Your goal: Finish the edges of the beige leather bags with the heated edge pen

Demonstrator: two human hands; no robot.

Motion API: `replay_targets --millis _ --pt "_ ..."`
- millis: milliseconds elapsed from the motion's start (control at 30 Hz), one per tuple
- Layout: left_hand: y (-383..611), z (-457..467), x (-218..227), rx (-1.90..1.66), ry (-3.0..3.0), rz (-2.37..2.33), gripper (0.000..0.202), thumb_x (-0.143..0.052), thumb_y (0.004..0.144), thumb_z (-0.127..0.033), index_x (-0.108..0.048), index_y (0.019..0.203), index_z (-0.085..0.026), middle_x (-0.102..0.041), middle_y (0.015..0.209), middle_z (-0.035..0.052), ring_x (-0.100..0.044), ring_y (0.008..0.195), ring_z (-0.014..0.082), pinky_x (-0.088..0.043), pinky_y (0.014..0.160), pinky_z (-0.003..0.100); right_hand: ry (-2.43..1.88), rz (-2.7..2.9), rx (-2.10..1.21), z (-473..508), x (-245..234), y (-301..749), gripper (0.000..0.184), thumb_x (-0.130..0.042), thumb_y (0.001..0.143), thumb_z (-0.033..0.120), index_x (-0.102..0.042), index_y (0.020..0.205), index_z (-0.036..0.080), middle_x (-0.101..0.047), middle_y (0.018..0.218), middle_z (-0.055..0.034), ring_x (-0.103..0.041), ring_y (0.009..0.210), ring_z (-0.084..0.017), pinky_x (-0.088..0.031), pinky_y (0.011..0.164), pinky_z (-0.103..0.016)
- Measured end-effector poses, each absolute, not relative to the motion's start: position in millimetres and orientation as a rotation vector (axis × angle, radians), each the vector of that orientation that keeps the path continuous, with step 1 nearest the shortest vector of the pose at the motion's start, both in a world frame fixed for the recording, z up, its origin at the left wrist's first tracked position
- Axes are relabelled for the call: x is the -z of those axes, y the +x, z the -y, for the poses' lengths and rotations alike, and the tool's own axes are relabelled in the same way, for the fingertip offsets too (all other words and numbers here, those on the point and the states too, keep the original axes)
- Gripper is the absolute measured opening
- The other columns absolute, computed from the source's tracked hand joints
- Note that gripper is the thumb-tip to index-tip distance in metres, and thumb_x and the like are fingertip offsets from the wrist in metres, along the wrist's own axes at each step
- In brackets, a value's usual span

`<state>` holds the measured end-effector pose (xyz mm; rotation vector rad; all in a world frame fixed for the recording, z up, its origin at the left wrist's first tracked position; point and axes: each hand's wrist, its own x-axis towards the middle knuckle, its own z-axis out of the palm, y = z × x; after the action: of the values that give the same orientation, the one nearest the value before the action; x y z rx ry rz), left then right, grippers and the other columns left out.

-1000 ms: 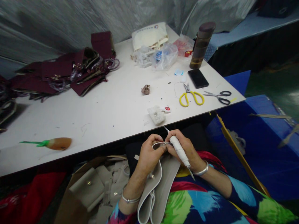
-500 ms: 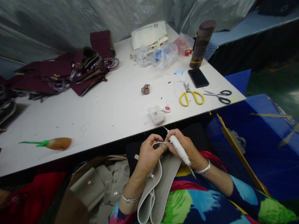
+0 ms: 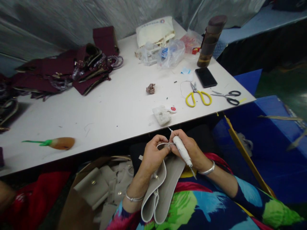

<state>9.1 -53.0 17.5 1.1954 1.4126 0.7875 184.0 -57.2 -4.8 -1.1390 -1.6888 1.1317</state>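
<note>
From the head camera, your hands meet just below the middle of the frame, near the front edge of the white table (image 3: 120,105). The beige bag (image 3: 174,172) is at the lower centre, its body hanging below your hands in front of your patterned clothes. Your left hand (image 3: 153,156) has its thumb and fingers pinched on the bag's upper edge. Your right hand (image 3: 190,150) is closed around the white-wrapped handle of a thin tool (image 3: 182,151) — one metal tip points up and left, the other down — and its fingertips meet the bag's edge beside your left thumb. Just above, on the table, lies a whitish block (image 3: 161,115); to the right of the frame come yellow-handled scissors (image 3: 198,97), black-handled scissors (image 3: 233,101), a phone (image 3: 206,77) and a bottle (image 3: 209,44). Dark red bags (image 3: 59,67) are heaped at the upper left, and more beige bags (image 3: 92,188) fill a box at the lower left.
</note>
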Motion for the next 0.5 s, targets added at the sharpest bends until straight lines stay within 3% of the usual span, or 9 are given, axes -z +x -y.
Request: replay_targets --millis 133,300,500 --pt "-5.7 52.4 -21.4 -0.767 1.313 -1.378 0.016 -0.074 0.079 -0.023 -0.070 0.094 -0.018 -0.073 0.089 0.0010 -0.066 0.081 0.0175 -0.051 0.078 0.028 -1.148 1.695 -1.113 52.8 5.8 179.5 0.020 -0.064 0.093 0.023 -0.053 0.110 0.024 -0.065 0.087 0.0027 -0.059 0.066 -0.012 -0.046 0.063 -0.022" --pt "-55.6 64.7 -36.8 -0.965 1.427 -1.458 0.028 -0.075 0.088 -0.029 -0.075 0.114 -0.021 -0.076 0.121 0.0072 -0.067 0.119 0.0249 -0.049 0.106 0.037 -1.106 1.662 -1.117 41.8 6.2 168.0 0.028 -0.064 0.091 0.021 -0.052 0.116 0.025 -0.068 0.092 0.0016 -0.062 0.071 -0.013 -0.048 0.068 -0.024" --pt "-100.2 128.8 -78.6 -1.421 1.619 -1.860 0.013 -0.070 0.091 -0.019 -0.076 0.102 -0.022 -0.077 0.108 0.0042 -0.071 0.107 0.0224 -0.056 0.098 0.038 -1.120 1.665 -1.103 38.0 0.6 155.3 0.028 -0.065 0.089 0.020 -0.053 0.114 0.025 -0.068 0.090 0.0009 -0.061 0.069 -0.014 -0.048 0.067 -0.024"
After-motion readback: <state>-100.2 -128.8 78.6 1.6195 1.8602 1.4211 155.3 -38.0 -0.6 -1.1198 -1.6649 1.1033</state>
